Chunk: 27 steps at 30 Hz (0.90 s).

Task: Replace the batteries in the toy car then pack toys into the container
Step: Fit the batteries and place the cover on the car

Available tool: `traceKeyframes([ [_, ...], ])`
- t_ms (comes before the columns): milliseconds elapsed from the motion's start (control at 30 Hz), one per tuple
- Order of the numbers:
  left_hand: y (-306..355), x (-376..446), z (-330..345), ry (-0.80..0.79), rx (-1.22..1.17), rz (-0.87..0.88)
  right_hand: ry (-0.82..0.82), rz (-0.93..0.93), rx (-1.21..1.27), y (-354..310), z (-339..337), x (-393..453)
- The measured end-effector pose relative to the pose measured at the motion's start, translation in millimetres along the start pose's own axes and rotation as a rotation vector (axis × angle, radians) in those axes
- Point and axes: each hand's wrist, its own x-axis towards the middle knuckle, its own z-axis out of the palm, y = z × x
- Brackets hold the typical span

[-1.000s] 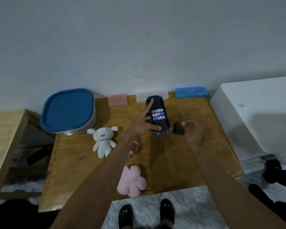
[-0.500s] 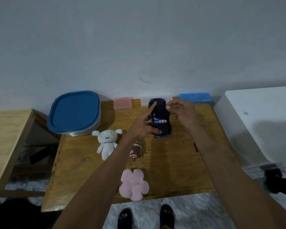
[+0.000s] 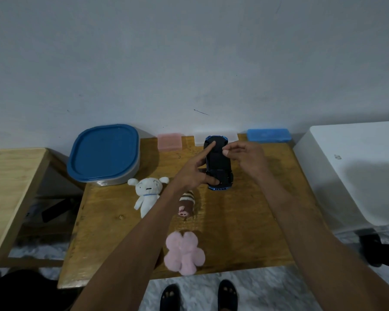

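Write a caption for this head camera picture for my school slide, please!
Left hand steadies the upturned toy car while the right hand works at its underside.

Left hand [image 3: 194, 173] grips the upturned toy car [image 3: 218, 162] on the table [image 3: 245, 221]; right hand [image 3: 245, 157] touches it.
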Motion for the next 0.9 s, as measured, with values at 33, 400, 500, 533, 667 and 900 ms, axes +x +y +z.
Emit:
traceKeyframes([
  [33, 0.4, -0.5, -0.4, -0.004, -0.006, 0.000, -0.002, 0.004, -0.004, -0.4, -0.1, 0.3],
  [400, 4.3, -0.8, 0.9, -0.006, -0.057, -0.013, 0.013, 0.007, -0.003, -2.1, 2.1, -1.4],
  [500, 1.5, 1.2, 3.3, 0.011, -0.067, -0.007, 0.027, -0.012, -0.045, -1.1, 1.2, -1.7],
  [533, -0.2, 2.0, 4.0, 0.017, -0.071, -0.006, 0.037, -0.029, -0.078, -0.3, 1.4, -1.6],
  [667, -2.4, 3.6, 10.0, 0.032, -0.066, 0.016, 0.131, -0.068, -0.177, 7.5, 5.8, -1.0],
  [900, -4.5, 4.4, 21.0, 0.060, -0.068, 0.058, 0.204, -0.055, -0.153, 12.7, 10.9, -5.7],
])
